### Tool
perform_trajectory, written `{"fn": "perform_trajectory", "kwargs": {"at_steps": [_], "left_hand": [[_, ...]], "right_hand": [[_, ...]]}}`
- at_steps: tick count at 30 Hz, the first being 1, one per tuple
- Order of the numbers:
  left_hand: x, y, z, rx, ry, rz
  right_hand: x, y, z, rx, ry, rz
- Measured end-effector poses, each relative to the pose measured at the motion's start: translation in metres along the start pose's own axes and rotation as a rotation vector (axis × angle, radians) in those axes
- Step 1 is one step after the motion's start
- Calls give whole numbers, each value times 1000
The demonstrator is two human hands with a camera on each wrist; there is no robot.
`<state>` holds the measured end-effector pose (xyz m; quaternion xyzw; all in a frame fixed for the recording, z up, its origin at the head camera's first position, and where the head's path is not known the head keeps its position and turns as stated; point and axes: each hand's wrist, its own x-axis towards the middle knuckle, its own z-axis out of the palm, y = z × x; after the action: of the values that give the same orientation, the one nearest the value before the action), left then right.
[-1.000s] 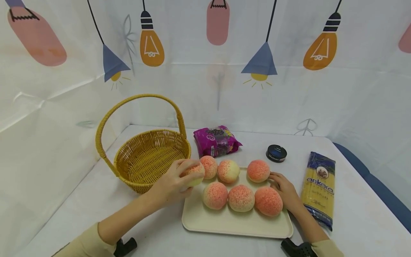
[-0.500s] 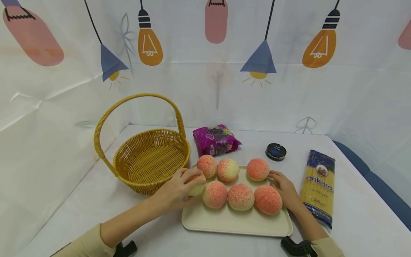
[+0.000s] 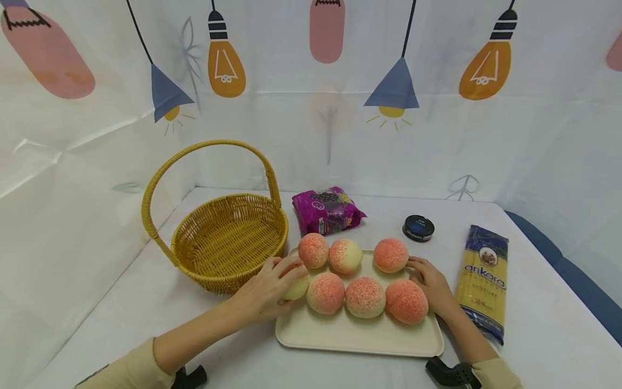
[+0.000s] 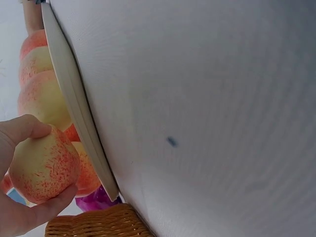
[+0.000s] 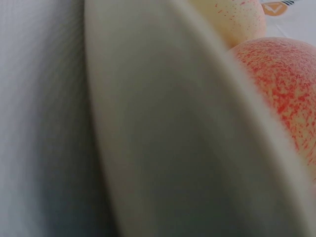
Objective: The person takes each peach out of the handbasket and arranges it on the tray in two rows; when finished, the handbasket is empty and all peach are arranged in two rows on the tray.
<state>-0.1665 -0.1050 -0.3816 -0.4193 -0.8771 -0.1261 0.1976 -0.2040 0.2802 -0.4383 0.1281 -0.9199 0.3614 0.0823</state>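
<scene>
My left hand (image 3: 267,289) holds a peach (image 3: 296,289) between thumb and fingers at the tray's left side. In the left wrist view this peach (image 4: 44,165) shows yellow with red speckles, thumb on one side and a finger on the other. On the cream tray (image 3: 359,343), several pink-and-yellow peaches sit in two rows, including a front middle peach (image 3: 365,297). My right hand (image 3: 434,289) rests at the tray's right edge, fingertips close to the back right peach (image 3: 391,255); whether they touch it is unclear. The right wrist view shows a speckled peach (image 5: 284,89), without the hand.
A wicker basket (image 3: 228,232) with a tall handle stands left of the tray. Behind the tray lie a purple snack bag (image 3: 328,210) and a round black tin (image 3: 418,228). To the right is a blue-and-yellow pasta packet (image 3: 483,283).
My left hand has lowered slightly toward the tray's left edge with the peach still in its grip. The right hand has stayed in place.
</scene>
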Motion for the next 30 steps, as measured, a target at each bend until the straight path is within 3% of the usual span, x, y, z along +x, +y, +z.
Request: {"fn": "perform_trajectory", "kwargs": {"at_steps": [10, 16, 23, 30], "left_hand": [[2, 2, 8, -65, 19, -20], [1, 2, 9, -80, -2, -15], [0, 2, 9, -35, -57, 15], [0, 5, 6, -19, -117, -34]], "right_hand": [[-6, -1, -7, 246, -11, 144], [-5, -2, -9, 252, -1, 146], [-5, -4, -11, 315, -7, 142], [-5, -5, -11, 369, -28, 169]]}}
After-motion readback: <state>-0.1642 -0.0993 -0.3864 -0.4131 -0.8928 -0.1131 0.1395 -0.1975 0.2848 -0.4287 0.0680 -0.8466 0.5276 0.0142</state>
